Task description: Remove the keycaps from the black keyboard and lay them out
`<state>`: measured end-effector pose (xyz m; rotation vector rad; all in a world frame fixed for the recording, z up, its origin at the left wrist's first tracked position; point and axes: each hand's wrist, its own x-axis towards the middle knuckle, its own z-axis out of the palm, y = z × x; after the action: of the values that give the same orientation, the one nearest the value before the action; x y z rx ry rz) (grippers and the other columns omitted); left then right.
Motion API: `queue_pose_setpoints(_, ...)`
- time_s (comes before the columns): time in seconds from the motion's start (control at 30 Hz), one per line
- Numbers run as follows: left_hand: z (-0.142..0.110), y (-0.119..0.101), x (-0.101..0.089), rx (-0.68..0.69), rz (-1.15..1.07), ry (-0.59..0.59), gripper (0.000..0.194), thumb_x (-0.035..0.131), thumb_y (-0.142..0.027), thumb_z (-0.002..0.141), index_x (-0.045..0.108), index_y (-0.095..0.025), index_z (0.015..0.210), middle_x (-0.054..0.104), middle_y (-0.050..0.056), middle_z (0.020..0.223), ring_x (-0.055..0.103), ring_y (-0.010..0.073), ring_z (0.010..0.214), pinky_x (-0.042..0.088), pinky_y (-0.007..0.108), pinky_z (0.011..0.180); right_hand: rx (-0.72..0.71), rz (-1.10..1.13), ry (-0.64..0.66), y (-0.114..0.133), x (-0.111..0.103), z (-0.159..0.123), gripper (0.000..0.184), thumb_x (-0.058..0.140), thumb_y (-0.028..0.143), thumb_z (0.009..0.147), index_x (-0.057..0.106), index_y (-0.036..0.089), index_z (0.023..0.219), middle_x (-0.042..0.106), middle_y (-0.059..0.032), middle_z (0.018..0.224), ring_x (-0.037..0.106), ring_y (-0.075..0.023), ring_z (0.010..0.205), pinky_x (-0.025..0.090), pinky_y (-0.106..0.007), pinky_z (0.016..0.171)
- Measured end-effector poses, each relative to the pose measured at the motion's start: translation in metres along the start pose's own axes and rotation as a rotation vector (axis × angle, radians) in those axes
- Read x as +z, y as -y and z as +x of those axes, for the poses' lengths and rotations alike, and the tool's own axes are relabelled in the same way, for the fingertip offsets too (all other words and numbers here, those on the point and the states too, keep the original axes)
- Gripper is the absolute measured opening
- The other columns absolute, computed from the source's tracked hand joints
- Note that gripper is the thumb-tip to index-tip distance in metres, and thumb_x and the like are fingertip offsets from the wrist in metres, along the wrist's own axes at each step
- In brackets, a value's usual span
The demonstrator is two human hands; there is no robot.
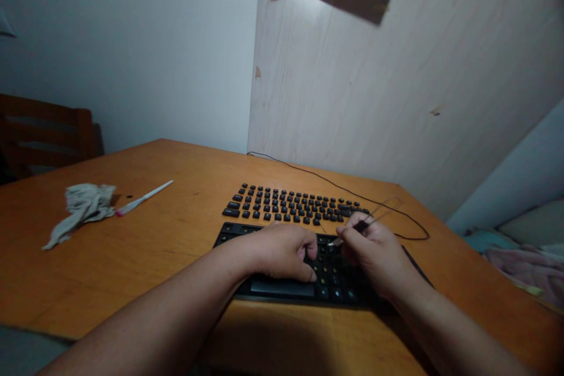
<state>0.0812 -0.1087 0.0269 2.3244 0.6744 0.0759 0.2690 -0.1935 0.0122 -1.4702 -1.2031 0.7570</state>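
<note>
A black keyboard [282, 289] with its keycaps removed lies on the orange wooden table [176, 247] in front of me. Several loose black keycaps [291, 205] are laid out in rows just behind it. My left hand [282, 251] rests curled on the keyboard's middle, fingers bent, holding the frame down. My right hand [376, 252] is closed around a thin wire tool [374, 217], a keycap puller with a loop that sticks up to the right, its tip at the keyboard's upper middle.
A crumpled grey cloth [81, 205] and a white stick with a pink tip [143, 198] lie at the table's left. The keyboard's black cable [335, 185] runs along the back to the wall. A wooden chair [44, 132] stands far left; bedding [524, 258] lies at the right.
</note>
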Motion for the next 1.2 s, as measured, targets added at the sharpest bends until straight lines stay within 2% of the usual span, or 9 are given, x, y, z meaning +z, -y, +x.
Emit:
queue_pose_setpoints(0.23, 0.014, 0.004, 0.011, 0.049, -0.44, -0.136, 0.032, 0.067, -0.033, 0.071, 0.055, -0.018, 0.097, 0.055, -0.004, 0.075, 0.05, 0.0102, 0.064, 0.037, 0.021, 0.054, -0.07, 0.013, 0.003, 0.002, 0.01, -0.004, 0.029, 0.062, 0.044, 0.086, 0.046, 0.022, 0.075, 0.051, 0.0057, 0.054, 0.043, -0.0107, 0.047, 0.033, -0.021, 0.045)
queue_pose_setpoints(0.37, 0.016, 0.0, 0.012, 0.068, -0.496, -0.233, 0.02, 0.061, -0.025, 0.073, 0.055, -0.016, 0.09, 0.049, -0.005, 0.068, 0.046, 0.0094, 0.063, 0.036, 0.021, 0.055, -0.172, -0.08, -0.012, 0.005, 0.015, -0.007, 0.028, 0.061, 0.042, 0.087, 0.05, 0.021, 0.072, 0.051, 0.004, 0.057, 0.045, -0.0113, 0.05, 0.035, -0.023, 0.047)
queue_pose_setpoints(0.47, 0.015, -0.001, 0.011, 0.035, -0.502, -0.263, 0.016, 0.058, -0.021, 0.072, 0.055, -0.017, 0.087, 0.048, -0.006, 0.066, 0.043, 0.0086, 0.059, 0.032, 0.021, 0.052, -0.308, -0.164, -0.022, 0.003, 0.016, -0.01, 0.024, 0.059, 0.036, 0.089, 0.055, 0.02, 0.073, 0.054, 0.0022, 0.063, 0.05, -0.0123, 0.056, 0.04, -0.023, 0.052)
queue_pose_setpoints(0.6, 0.017, 0.004, 0.012, -0.017, -0.507, -0.272, 0.018, 0.057, -0.019, 0.068, 0.053, -0.018, 0.086, 0.048, -0.006, 0.064, 0.041, 0.0082, 0.056, 0.029, 0.02, 0.049, -0.485, -0.217, -0.047, -0.002, 0.016, -0.013, 0.01, 0.058, 0.028, 0.091, 0.064, 0.021, 0.089, 0.063, 0.0003, 0.077, 0.06, -0.0132, 0.067, 0.048, -0.024, 0.063)
queue_pose_setpoints(0.7, 0.019, 0.007, 0.014, -0.021, -0.548, -0.278, 0.021, 0.058, -0.018, 0.065, 0.052, -0.019, 0.085, 0.048, -0.007, 0.064, 0.043, 0.0082, 0.056, 0.031, 0.02, 0.051, -0.555, -0.252, -0.068, -0.005, 0.014, -0.009, 0.017, 0.056, 0.025, 0.093, 0.065, 0.023, 0.107, 0.069, -0.0026, 0.094, 0.066, -0.015, 0.079, 0.052, -0.026, 0.072)
queue_pose_setpoints(0.8, 0.019, 0.006, 0.014, -0.018, -0.613, -0.286, 0.019, 0.058, -0.018, 0.066, 0.051, -0.019, 0.084, 0.052, -0.006, 0.064, 0.049, 0.0092, 0.058, 0.035, 0.02, 0.054, -0.671, -0.411, -0.051, -0.005, 0.009, -0.004, 0.017, 0.056, 0.022, 0.092, 0.065, 0.023, 0.106, 0.07, -0.0053, 0.099, 0.066, -0.0176, 0.088, 0.052, -0.03, 0.079)
queue_pose_setpoints(0.87, 0.018, 0.005, 0.013, -0.026, -0.648, -0.281, 0.016, 0.056, -0.018, 0.068, 0.05, -0.018, 0.083, 0.055, -0.005, 0.064, 0.053, 0.0104, 0.059, 0.037, 0.021, 0.054, -0.728, -0.532, 0.009, -0.004, 0.006, -0.002, 0.016, 0.057, 0.02, 0.09, 0.064, 0.022, 0.105, 0.068, -0.0054, 0.094, 0.064, -0.018, 0.085, 0.052, -0.031, 0.076)
queue_pose_setpoints(1.0, 0.016, 0.003, 0.009, -0.052, -0.646, -0.281, 0.014, 0.055, -0.018, 0.069, 0.051, -0.018, 0.083, 0.056, -0.004, 0.062, 0.056, 0.0118, 0.059, 0.037, 0.022, 0.054, -0.716, -0.71, 0.12, 0.0, 0.003, -0.005, 0.021, 0.059, 0.022, 0.089, 0.063, 0.022, 0.11, 0.064, -0.0054, 0.093, 0.061, -0.0189, 0.085, 0.049, -0.031, 0.073)
queue_pose_setpoints(1.2, 0.015, 0.001, 0.009, -0.07, -0.657, -0.259, 0.023, 0.055, -0.016, 0.069, 0.049, -0.019, 0.091, 0.056, -0.005, 0.061, 0.057, 0.0118, 0.059, 0.036, 0.021, 0.053, -0.67, -0.877, 0.117, -0.001, 0.005, -0.006, 0.016, 0.057, 0.026, 0.09, 0.065, 0.023, 0.104, 0.061, -0.0045, 0.088, 0.059, -0.0186, 0.079, 0.045, -0.029, 0.066)
